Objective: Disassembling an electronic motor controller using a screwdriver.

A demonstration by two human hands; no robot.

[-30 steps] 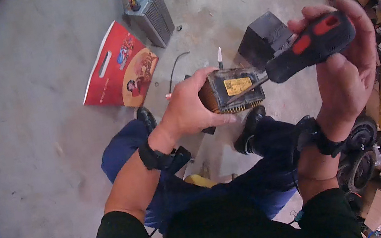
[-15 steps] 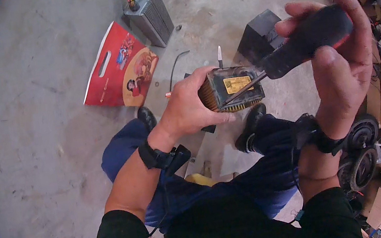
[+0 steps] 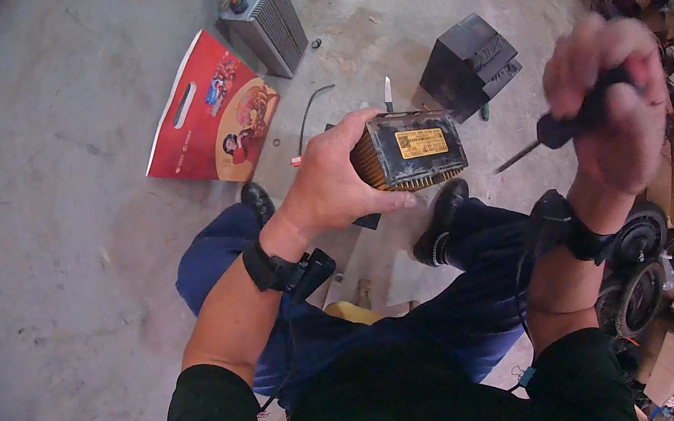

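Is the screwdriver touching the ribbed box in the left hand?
Apart. The head view shows a strip of floor between the screwdriver's tip and the ribbed box's right side.

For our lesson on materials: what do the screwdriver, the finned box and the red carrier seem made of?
Screwdriver: thin, straight, greyish shaft, probably steel; black handle likely plastic or rubber, but blurred.
Finned box: probably metal, gold-brown, with thin ridges; dark end face unclear.
Red carrier: likely smooth card, given its flat, stiff look and bright print.

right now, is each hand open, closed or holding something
Left hand: closed around the box.
Right hand: closed around the screwdriver, tip off the box.
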